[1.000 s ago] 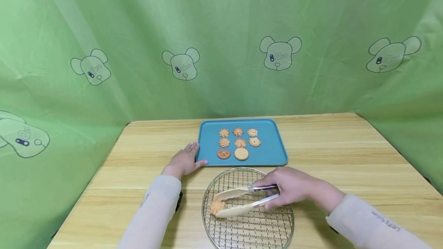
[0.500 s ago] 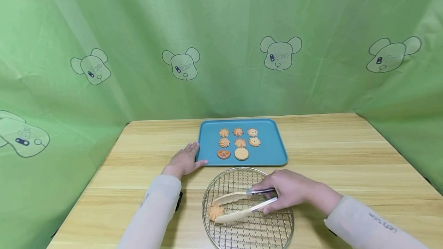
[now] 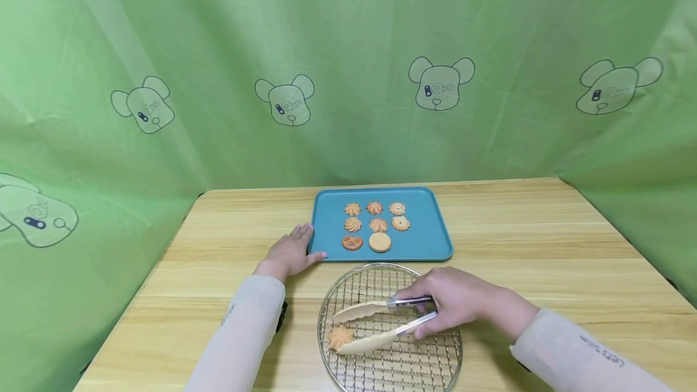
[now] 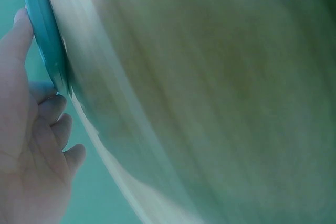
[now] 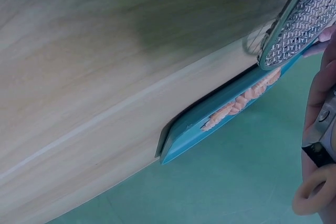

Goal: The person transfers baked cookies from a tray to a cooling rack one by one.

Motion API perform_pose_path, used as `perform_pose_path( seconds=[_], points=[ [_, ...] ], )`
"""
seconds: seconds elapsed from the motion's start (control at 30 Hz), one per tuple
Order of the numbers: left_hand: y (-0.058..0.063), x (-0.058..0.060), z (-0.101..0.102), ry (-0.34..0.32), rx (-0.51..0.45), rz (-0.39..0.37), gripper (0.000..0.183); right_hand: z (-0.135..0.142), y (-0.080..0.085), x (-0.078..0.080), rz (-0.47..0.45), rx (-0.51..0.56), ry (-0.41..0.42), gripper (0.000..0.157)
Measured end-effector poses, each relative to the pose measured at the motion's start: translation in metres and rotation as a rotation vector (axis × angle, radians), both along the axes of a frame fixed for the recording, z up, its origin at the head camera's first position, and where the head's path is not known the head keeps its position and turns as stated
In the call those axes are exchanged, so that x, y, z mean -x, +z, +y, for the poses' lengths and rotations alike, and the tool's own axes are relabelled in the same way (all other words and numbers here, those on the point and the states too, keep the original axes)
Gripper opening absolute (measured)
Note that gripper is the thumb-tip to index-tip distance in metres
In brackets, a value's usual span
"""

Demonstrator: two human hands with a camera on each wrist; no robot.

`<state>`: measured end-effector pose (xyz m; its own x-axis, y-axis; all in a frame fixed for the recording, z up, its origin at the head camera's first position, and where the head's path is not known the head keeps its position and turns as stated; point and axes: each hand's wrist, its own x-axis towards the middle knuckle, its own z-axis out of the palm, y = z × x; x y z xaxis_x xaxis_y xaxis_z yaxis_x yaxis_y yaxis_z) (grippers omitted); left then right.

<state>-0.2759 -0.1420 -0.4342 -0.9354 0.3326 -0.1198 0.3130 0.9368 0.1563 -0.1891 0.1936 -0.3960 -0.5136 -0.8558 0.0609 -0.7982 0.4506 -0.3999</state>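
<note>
"What's the biggest thing you see from there?"

"The green curtain [image 3: 348,17], printed with bear heads [image 3: 442,91], hanging behind and beside the wooden table [image 3: 550,247]."

"And on the table?"

"A blue tray [image 3: 428,222] toward the back, and just in front of it a round wire rack [image 3: 414,368]."

"Where are the hands?"

"The left hand [image 3: 287,254] rests at the tray's left edge, fingers laid out along the side and thumb at the near corner. The right hand [image 3: 452,298] is over the rack, gripping a pair of tongs [image 3: 376,341] by the metal handles."

"Are the tongs clamped on anything?"

"No, their pale tips are apart. The lower one is right up against a star-shaped cookie [image 3: 341,337]; the upper one is clear of it."

"So where's that cookie sitting?"

"On the rack, near the left rim. Eight others [image 3: 378,225] lie flat on the tray, and in the nearest row are a pretzel-shaped one [image 3: 351,242] and a round one [image 3: 379,242]."
</note>
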Motion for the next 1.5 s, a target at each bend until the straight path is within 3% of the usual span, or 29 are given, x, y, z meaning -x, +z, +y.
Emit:
perform_pose_path(
  seconds=[0.2,0.4,0.93,1.5],
  points=[
    [0.002,-0.001,0.000,0.002,-0.009,-0.004,0.084,0.000,0.002,0.001,-0.002,0.021,-0.024,0.065],
    [0.003,-0.002,0.001,0.003,-0.004,-0.007,0.083,0.002,0.004,0.003,-0.001,-0.004,-0.099,0.072],
    [0.001,-0.001,0.000,0.004,-0.011,-0.001,0.083,0.011,-0.002,0.013,0.120,-0.062,-0.289,0.095],
    [0.000,0.000,0.000,0.000,-0.010,0.004,0.083,0.019,-0.001,0.026,0.077,-0.085,-0.556,0.103]
  ],
)
